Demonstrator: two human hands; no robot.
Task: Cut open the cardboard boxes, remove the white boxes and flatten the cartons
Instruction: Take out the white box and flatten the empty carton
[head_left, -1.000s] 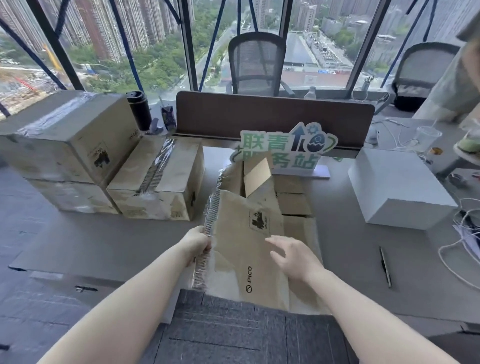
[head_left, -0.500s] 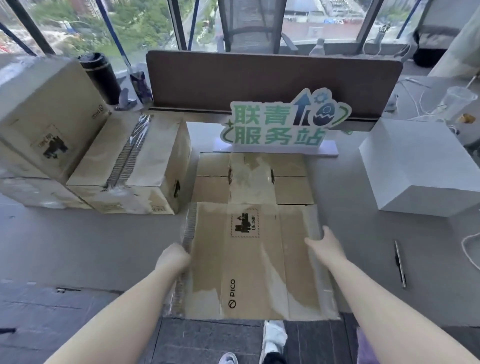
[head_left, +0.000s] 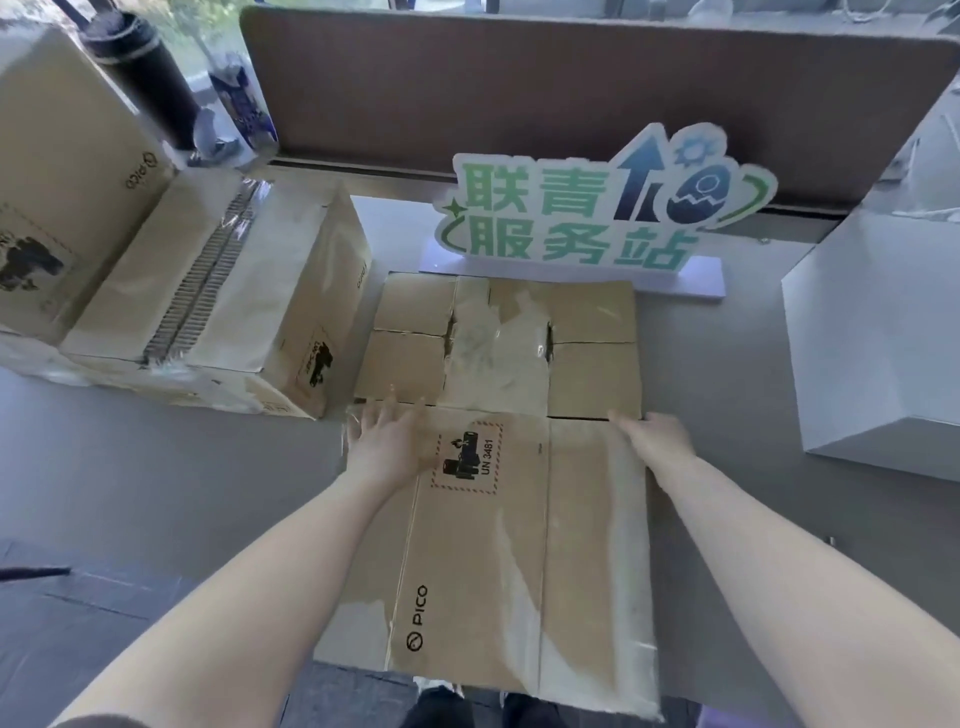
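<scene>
Cardboard of the flattened carton (head_left: 498, 545) overhangs the table's (head_left: 171, 467) near edge. Left hand (head_left: 387, 447) and right hand (head_left: 657, 434) press its far corners, fingers straight, gripping nothing. Bare tabletop flanks it; beyond, sealed box (head_left: 218, 296) left, white box (head_left: 878, 332) right.

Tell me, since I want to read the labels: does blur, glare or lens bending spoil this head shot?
Head view: wide-angle bending curves the brown divider; both hands, left hand and right hand, are motion-smeared; tape on the flattened carton and on the sealed carton shines; the PICO and UN 3481 prints stay legible.
</scene>
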